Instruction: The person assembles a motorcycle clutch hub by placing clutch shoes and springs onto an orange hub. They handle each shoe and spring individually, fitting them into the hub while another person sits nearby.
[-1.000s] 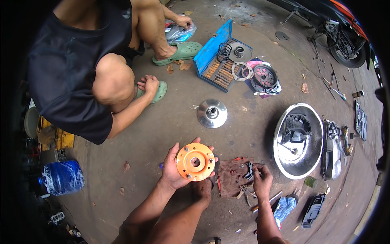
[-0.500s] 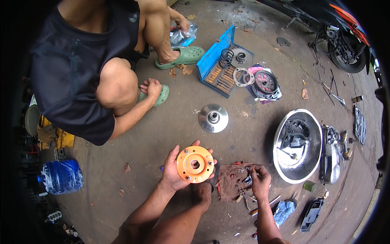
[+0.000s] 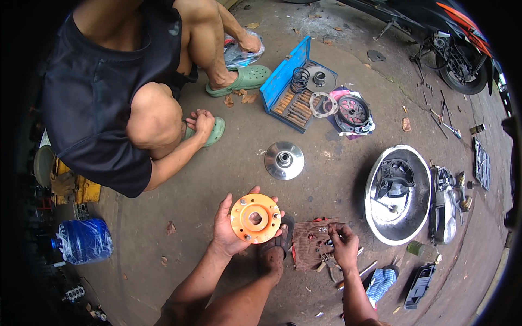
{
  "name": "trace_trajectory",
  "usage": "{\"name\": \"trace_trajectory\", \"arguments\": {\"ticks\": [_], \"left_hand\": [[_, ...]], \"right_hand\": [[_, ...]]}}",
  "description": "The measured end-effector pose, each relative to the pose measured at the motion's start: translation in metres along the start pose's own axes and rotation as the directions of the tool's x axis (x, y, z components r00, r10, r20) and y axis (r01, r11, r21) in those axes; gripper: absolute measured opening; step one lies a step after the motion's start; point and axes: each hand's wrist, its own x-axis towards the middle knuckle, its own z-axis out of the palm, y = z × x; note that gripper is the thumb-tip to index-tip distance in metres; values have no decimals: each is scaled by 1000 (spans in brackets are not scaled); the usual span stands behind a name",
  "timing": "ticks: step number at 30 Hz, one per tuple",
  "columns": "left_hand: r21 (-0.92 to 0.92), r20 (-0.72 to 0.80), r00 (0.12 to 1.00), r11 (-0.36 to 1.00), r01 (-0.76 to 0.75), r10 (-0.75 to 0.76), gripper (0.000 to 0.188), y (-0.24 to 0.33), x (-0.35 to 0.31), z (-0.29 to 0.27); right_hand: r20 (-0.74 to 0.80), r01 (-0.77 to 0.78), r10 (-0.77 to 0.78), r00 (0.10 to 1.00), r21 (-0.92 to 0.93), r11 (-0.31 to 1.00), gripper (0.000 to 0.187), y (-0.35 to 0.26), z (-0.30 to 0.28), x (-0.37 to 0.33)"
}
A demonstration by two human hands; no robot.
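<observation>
Orange disc (image 3: pixel 241 220) rests in the upturned left hand (image 3: pixel 224 231), clamped at its rim; right hand (image 3: pixel 344 244) curls by the brown cloth's (image 3: pixel 303 244) right edge, its grip impossible to tell.

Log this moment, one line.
left hand: holding orange disc | right hand: at brown cloth's right edge, grip unclear | nearby: silver disc, metal basin

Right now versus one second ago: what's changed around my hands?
Your left hand shifted slightly left with the round orange studded plate, grip kept. Your right hand edged left over the ribbed brown cloth; whether it took hold of anything is unclear. Unmoved: shiny conical silver disc, bare metal basin.
</observation>
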Motion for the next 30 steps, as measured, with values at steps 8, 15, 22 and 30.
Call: {"name": "trace_trajectory", "arguments": {"ticks": [8,15,22,30], "left_hand": [[-68,-1,1000,998,-2,2,75,7,-1,1],[-76,-51,998,997,-28,24,74,8,-3,1],[-252,-20,1000,968,-13,8,75,16,-5,-7],[-123,7,999,991,-42,43,74,17,-8,-13]], "right_hand": [[-30,50,-47,998,107,993,12,-55,12,22],[17,162,-170,985,229,960,14,-151,19,77],[-25,375,-394,919,360,854,13,-194,39,90],[-10,499,-513,858,249,830,31,-247,34,136]]}}
